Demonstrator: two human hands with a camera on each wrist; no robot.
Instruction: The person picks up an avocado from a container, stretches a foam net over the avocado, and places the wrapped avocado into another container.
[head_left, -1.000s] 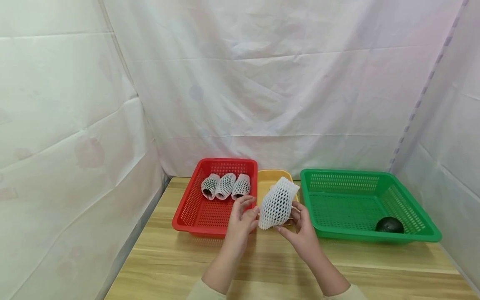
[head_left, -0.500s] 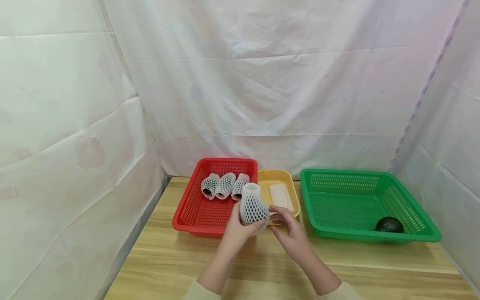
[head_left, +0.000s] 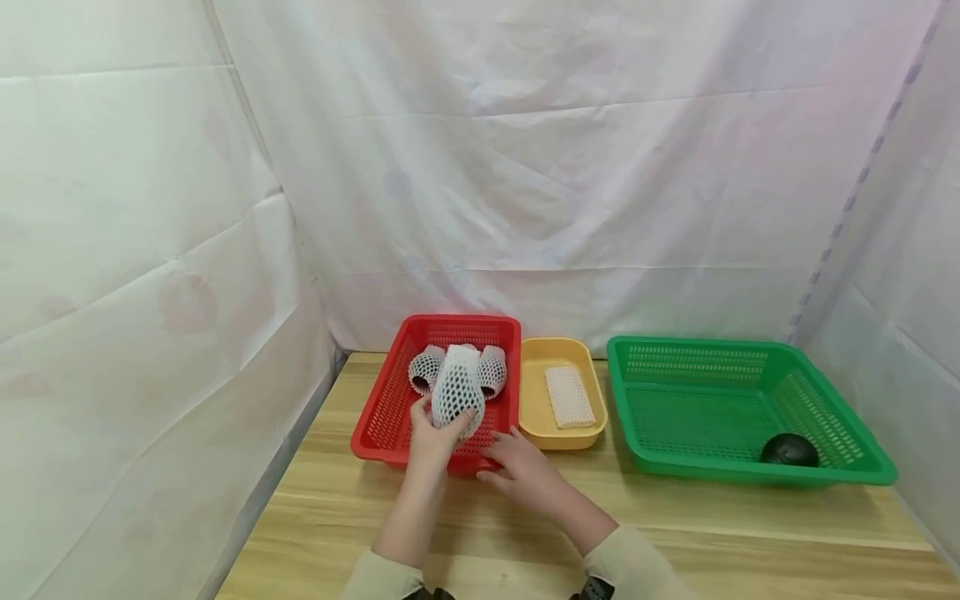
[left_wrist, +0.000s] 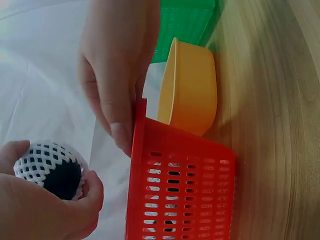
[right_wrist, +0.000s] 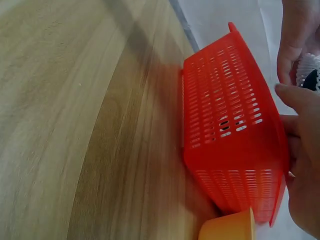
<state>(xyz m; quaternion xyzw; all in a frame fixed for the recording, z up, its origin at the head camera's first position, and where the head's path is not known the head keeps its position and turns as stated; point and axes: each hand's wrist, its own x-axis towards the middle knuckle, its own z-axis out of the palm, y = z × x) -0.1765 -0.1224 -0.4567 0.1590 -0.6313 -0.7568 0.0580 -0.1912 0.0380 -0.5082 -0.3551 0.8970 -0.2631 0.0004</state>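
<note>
My left hand [head_left: 433, 442] holds a black rounded object in a white foam net sleeve [head_left: 455, 393] over the red basket [head_left: 378, 417], fingers and thumb round its lower end. In the left wrist view, the dark object [left_wrist: 64, 180] shows through the sleeve's open end. My right hand [head_left: 528, 473] lies at the basket's near right corner, its fingers touching the rim. Behind the held one, more netted objects rest in the basket, including one on the left [head_left: 426, 369] and one on the right [head_left: 492, 371]; another is mostly hidden.
A yellow tray [head_left: 536, 421] with flat white foam nets [head_left: 569, 397] stands right of the red basket. Farther right, a green basket [head_left: 675, 408] contains one bare black rounded object [head_left: 789, 450]. White cloth [head_left: 525, 183] hangs behind the wooden table [head_left: 315, 517].
The netted object has moved left from over the yellow tray to over the red basket in my left hand. My right hand has left it and moved to the basket's rim.
</note>
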